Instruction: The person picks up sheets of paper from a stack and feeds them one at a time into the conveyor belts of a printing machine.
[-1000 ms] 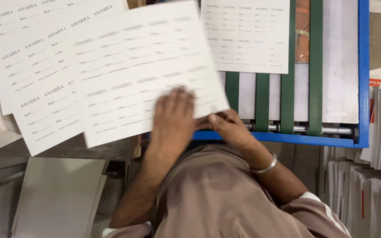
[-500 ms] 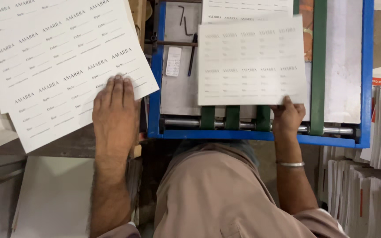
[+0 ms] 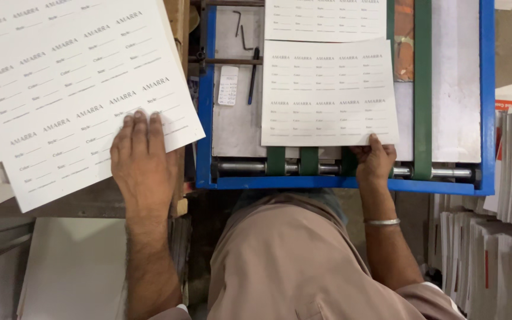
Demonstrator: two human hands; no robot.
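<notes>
My left hand (image 3: 142,160) lies flat, fingers together, on the near edge of a stack of white printed label sheets (image 3: 72,89) at the left. My right hand (image 3: 374,159) pinches the near edge of a single printed sheet (image 3: 329,92) lying on the green belts (image 3: 423,89) of a blue-framed feed table (image 3: 487,95). Another printed sheet (image 3: 325,19) lies further along the belts, partly under the first. A metal bangle sits on my right wrist.
A steel roller (image 3: 244,168) runs along the near edge of the blue frame. A pen (image 3: 253,77) and a small paper slip (image 3: 228,86) rest on the grey plate. Stacks of white cards with red marks (image 3: 499,237) stand at right. Blank sheets (image 3: 72,272) lie at lower left.
My right hand carried one sheet from the left stack onto the belts and has pushed it further from me. My left hand moved left and stayed pressing on the stack.
</notes>
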